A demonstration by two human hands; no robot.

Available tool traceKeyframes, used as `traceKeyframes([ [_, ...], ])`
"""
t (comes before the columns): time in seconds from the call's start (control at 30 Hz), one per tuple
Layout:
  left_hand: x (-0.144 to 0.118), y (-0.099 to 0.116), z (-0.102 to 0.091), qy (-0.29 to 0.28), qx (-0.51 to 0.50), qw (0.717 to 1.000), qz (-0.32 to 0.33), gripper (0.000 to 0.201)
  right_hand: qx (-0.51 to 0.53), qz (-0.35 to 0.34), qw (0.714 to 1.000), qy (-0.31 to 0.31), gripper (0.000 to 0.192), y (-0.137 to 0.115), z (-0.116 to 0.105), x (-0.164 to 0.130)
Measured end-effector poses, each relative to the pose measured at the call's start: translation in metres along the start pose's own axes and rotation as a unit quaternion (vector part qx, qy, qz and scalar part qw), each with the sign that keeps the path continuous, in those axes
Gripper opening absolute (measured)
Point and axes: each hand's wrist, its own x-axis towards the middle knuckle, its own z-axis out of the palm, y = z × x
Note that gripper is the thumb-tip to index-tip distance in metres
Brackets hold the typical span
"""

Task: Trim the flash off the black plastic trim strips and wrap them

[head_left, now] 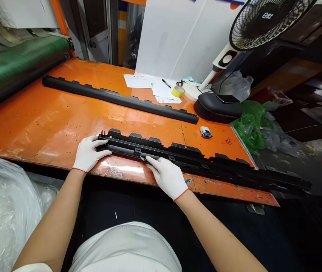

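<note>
Left hand (89,153), in a white knit glove with a red cuff, rests at the near-left end of a long black plastic trim strip (195,160), thumb and fingers closed lightly about that end; right hand (168,176), gloved alike, lies flat on the strip's near edge a short way along, fingertips (149,159) pressing on it, though whether they pinch it or merely bear down cannot be told; the strip lies along the front edge of the orange worktable (50,121), running rightward until its far end overhangs the table corner unsupported; its upper edge carries a row of raised tabs and its face shows small clip sockets; judged from its thin moulded section, the piece is probably light yet long enough to sag and twist if lifted by one end, so holds spread well apart on the plain rails, clear of the tabs, would serve best; the tabs look the likeliest parts to snap; the glossy tabletop may let it slide; beyond, a second black trim strip (115,99) lies diagonally across the table, well apart; farther off, papers (141,80), a pen (166,83), a yellow tape roll (178,91), a standing fan (263,22) and a green plastic bag (250,126).
</note>
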Motion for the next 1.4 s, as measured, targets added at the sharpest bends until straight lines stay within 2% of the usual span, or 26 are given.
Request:
traceKeyframes([
  [0.43, 0.001, 0.005, -0.001, -0.01, -0.013, 1.0, -0.018, 0.056, -0.02, 0.026, 0.999, -0.012, 0.047, -0.008, -0.006, 0.003],
  [0.73, 0.001, 0.004, -0.001, 0.003, -0.018, 1.0, -0.003, 0.055, -0.022, 0.032, 0.999, -0.016, 0.046, -0.009, -0.009, 0.006],
  [1.2, 0.002, 0.004, -0.001, -0.005, -0.02, 1.0, -0.016, 0.054, -0.054, 0.026, 0.998, -0.023, 0.046, -0.012, -0.012, 0.008],
  [1.4, 0.001, 0.004, 0.0, -0.001, -0.02, 1.0, -0.011, 0.056, -0.01, 0.037, 0.998, -0.042, 0.045, -0.009, -0.017, 0.009],
])
